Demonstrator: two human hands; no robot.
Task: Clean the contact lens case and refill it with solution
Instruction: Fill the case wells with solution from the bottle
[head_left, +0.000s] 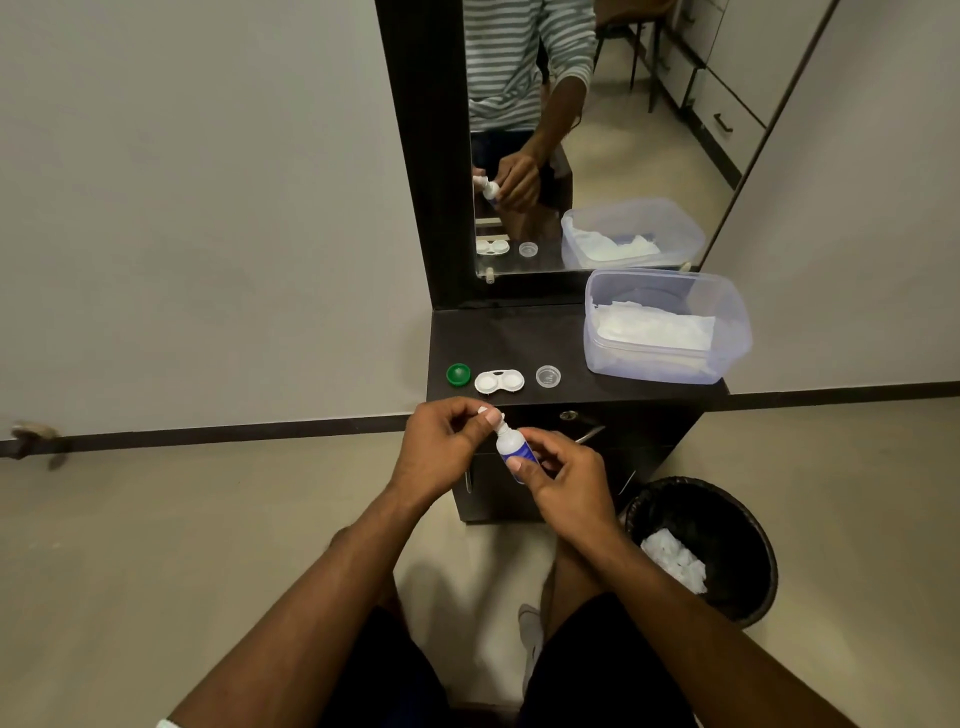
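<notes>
The white contact lens case (499, 382) lies open near the front edge of the dark cabinet top (509, 338), both wells uncovered. A green cap (458, 374) sits to its left and a clear cap (548, 375) to its right. In front of the cabinet, my right hand (566, 480) grips a small white solution bottle with a blue label (511, 448), tilted up and to the left. My left hand (447, 449) pinches the bottle's white cap (492, 415) at the top.
A clear plastic tub (667, 327) holding white tissues stands at the right of the cabinet top. A mirror (571, 135) rises behind it. A black waste bin (701, 551) with crumpled tissue stands on the floor at the right.
</notes>
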